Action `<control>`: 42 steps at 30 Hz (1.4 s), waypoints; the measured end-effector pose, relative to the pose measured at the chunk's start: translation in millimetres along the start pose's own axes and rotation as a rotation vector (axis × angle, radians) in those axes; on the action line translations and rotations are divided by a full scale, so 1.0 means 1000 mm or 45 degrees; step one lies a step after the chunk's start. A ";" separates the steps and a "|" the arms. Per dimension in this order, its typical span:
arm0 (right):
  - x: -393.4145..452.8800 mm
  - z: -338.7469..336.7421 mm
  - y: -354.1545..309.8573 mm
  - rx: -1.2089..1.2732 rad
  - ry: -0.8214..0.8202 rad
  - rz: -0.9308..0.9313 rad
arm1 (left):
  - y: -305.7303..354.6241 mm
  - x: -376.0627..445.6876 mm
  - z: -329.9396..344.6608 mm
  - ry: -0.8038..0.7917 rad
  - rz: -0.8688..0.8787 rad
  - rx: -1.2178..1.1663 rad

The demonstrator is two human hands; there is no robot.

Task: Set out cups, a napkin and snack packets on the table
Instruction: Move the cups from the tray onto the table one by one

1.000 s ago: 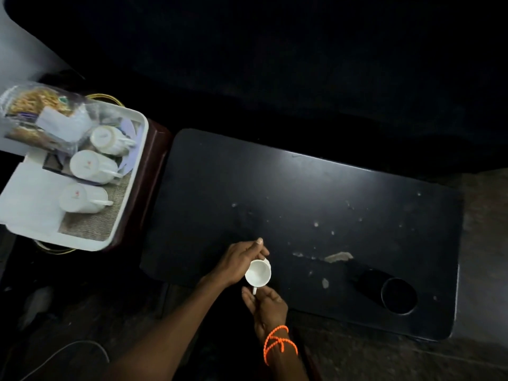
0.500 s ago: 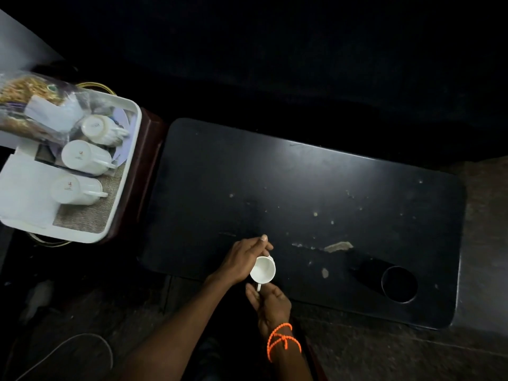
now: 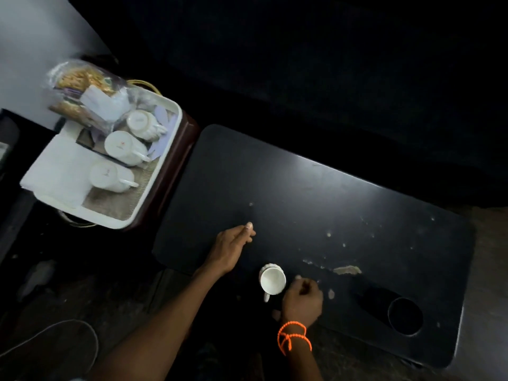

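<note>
One cup (image 3: 273, 281) stands just left of my loosely curled, empty right hand (image 3: 302, 301); my left hand (image 3: 232, 244) is free. Three cups (image 3: 121, 149), napkin (image 3: 59, 174) and packets (image 3: 82, 92) wait in the tray (image 3: 154, 185) far left.

Bare forearms; an orange beaded thread (image 3: 293, 336) wraps the right wrist.

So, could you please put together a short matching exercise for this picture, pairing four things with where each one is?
Things:
1. upright cup
2. three cups
3. bracelet
4. snack packets

Places:
A. right wrist
B. far end of the tray, in clear wrap
C. lying on their sides in the tray
D. near edge of the table, beside the right hand

Pairs: 1-D, 2-C, 3-A, 4-B
</note>
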State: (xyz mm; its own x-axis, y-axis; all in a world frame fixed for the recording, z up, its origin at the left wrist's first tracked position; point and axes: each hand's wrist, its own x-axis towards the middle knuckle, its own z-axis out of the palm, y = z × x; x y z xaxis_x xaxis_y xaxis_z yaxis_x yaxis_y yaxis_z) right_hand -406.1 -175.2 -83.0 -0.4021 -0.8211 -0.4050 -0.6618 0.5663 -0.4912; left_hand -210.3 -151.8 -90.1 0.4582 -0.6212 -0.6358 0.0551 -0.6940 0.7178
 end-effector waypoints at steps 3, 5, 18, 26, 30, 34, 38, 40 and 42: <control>-0.005 0.021 -0.056 0.009 0.019 -0.396 | 0.000 0.005 -0.037 0.158 0.000 -0.082; -0.018 0.040 -0.094 0.016 -0.043 -0.623 | -0.003 0.008 -0.064 0.276 0.005 -0.138; -0.146 0.185 -0.247 -0.202 -1.000 -1.388 | -0.009 0.022 -0.240 1.240 0.181 0.033; -0.164 0.216 -0.268 -0.439 -0.981 -1.685 | -0.017 0.049 -0.288 0.961 -0.024 -0.137; -0.164 0.217 -0.265 -0.256 -1.024 -1.589 | -0.015 0.050 -0.287 0.999 -0.027 -0.403; -0.162 0.207 -0.266 0.092 -1.048 -1.355 | -0.004 0.047 -0.285 1.119 0.133 -0.453; -0.147 0.189 -0.265 0.337 -1.076 -1.113 | 0.015 0.042 -0.275 1.170 0.303 -0.403; -0.136 0.178 -0.262 0.472 -1.167 -0.900 | 0.025 0.039 -0.265 1.124 0.378 -0.398; -0.126 0.162 -0.260 0.643 -1.238 -0.672 | 0.037 0.036 -0.252 1.084 0.412 -0.397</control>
State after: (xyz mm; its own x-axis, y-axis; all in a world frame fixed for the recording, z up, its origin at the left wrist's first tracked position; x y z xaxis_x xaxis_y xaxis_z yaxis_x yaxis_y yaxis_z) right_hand -80.4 -207.2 -29.1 0.6276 -0.6864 -0.3673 -0.1927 0.3202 -0.9276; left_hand 31.6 -108.1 -14.8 0.9762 -0.2078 -0.0624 -0.0101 -0.3310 0.9436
